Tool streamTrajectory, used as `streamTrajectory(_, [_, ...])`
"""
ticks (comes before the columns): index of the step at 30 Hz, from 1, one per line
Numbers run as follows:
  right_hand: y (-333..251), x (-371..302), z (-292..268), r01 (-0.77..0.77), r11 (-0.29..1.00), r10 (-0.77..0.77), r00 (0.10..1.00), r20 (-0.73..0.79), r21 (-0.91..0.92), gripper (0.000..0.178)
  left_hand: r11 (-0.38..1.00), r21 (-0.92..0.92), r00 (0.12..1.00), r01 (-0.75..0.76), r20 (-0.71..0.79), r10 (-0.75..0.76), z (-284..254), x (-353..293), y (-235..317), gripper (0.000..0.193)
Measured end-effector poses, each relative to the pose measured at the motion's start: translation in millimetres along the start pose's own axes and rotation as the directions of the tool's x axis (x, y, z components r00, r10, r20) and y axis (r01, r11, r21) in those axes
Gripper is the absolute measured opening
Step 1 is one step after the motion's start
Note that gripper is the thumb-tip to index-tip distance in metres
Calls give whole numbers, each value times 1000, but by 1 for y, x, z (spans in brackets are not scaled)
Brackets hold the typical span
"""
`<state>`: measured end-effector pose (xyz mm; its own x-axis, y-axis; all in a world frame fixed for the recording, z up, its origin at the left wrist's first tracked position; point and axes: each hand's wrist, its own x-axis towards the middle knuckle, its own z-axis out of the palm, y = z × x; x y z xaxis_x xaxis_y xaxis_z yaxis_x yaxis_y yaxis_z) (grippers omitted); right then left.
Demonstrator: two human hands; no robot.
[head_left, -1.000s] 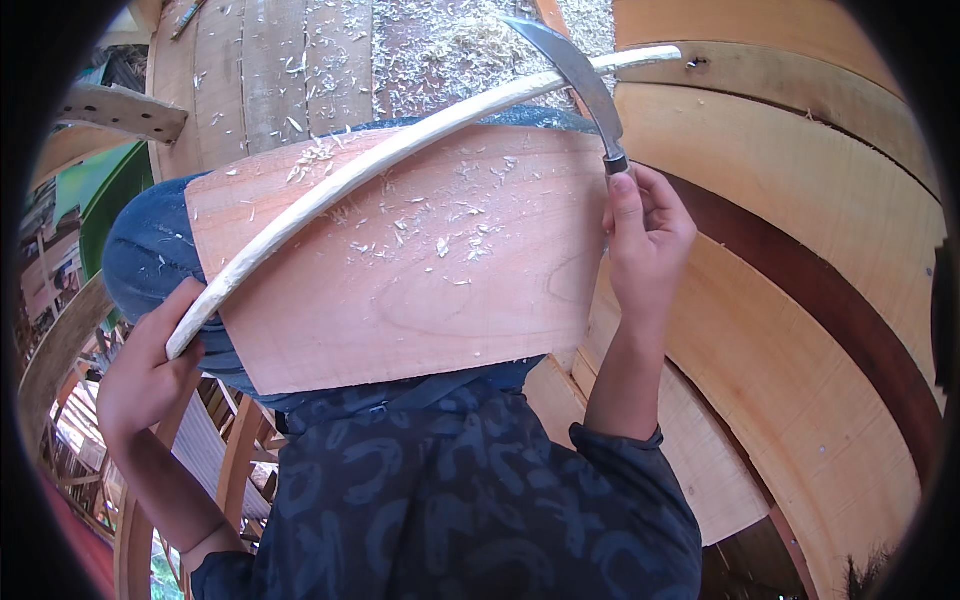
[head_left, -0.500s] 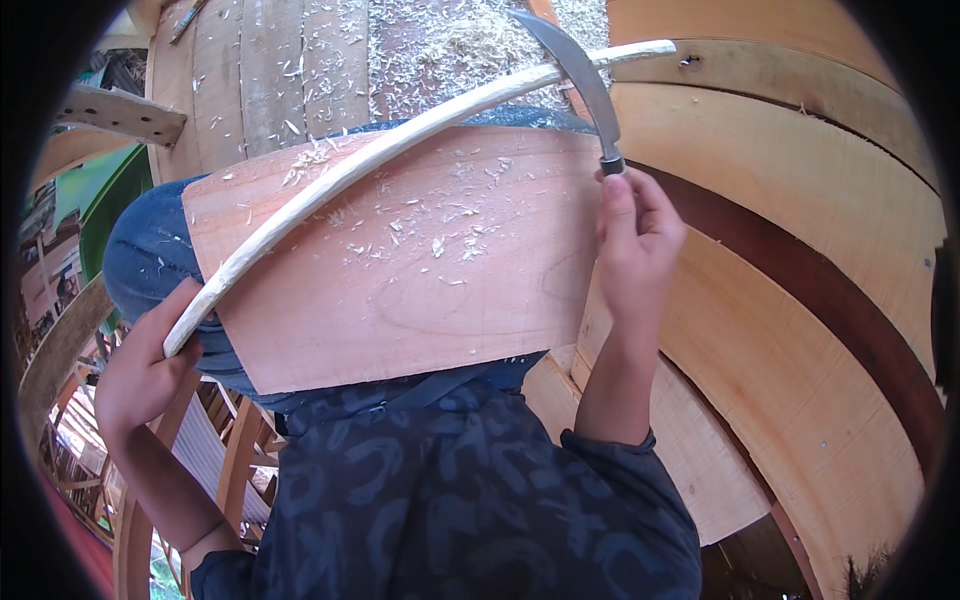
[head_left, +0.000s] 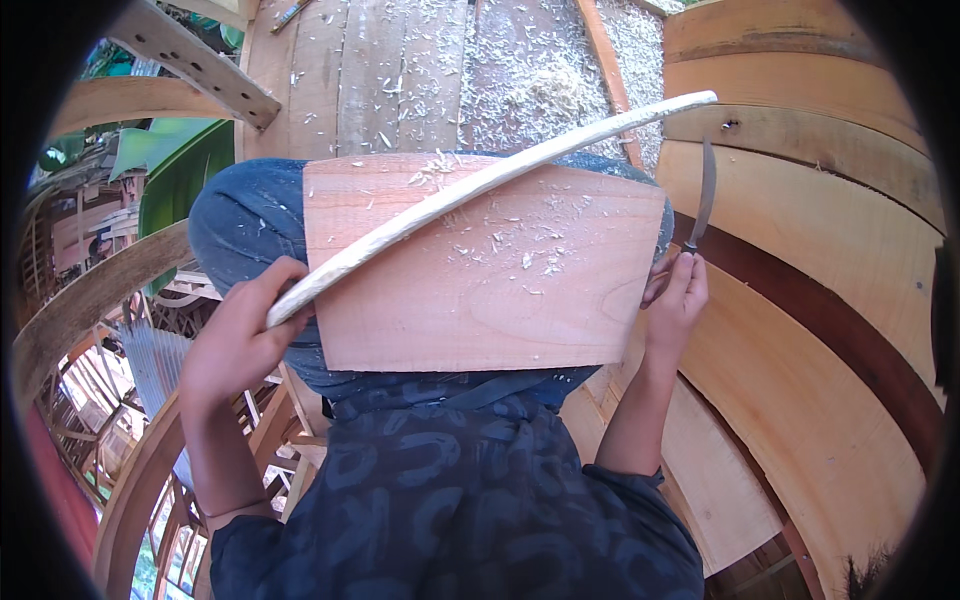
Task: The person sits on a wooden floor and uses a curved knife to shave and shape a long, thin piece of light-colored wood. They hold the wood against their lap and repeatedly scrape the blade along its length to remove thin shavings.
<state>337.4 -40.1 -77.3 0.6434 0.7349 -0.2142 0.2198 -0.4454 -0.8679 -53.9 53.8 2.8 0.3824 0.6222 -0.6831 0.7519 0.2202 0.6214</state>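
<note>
A long, pale, peeled stick, gently bowed, slants over a flat wooden board lying across my lap. My left hand is closed round its near end, at the board's left edge. The far end rises to the right, past the board. At the right edge of the board, my right hand grips the handle of a sickle. Its curved blade points up and away, seen nearly edge-on, and is apart from the stick. The fingers hide most of the handle.
Wood shavings cover the plank floor ahead and lie scattered on the board. Curved wooden planks form a wall close on my right. Wooden ribs and a beam with holes stand at left, near green leaves.
The sickle has come off the stick, swinging to the right and turning edge-on as my right hand lowered. My view has shifted; my left hand keeps its hold on the stick.
</note>
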Motion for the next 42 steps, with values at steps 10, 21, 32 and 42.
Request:
streamTrajectory(10, [10,-23,19,219,972,-204,966,-161,83,25,982,-177,965,69,-238,-111,30,-26,-2,30])
streamTrajectory(21, [13,-27,32,166,960,-133,979,-153,224,25,967,-243,958,82,-249,-143,19,-34,-7,32])
streamTrajectory(32, [10,-18,40,190,963,-170,978,-116,190,28,995,-54,928,90,-357,-103,8,-37,15,29])
streamTrajectory(42, [-8,-20,23,364,930,-361,931,50,-58,19,966,247,966,-75,-223,132,39,-28,43,35])
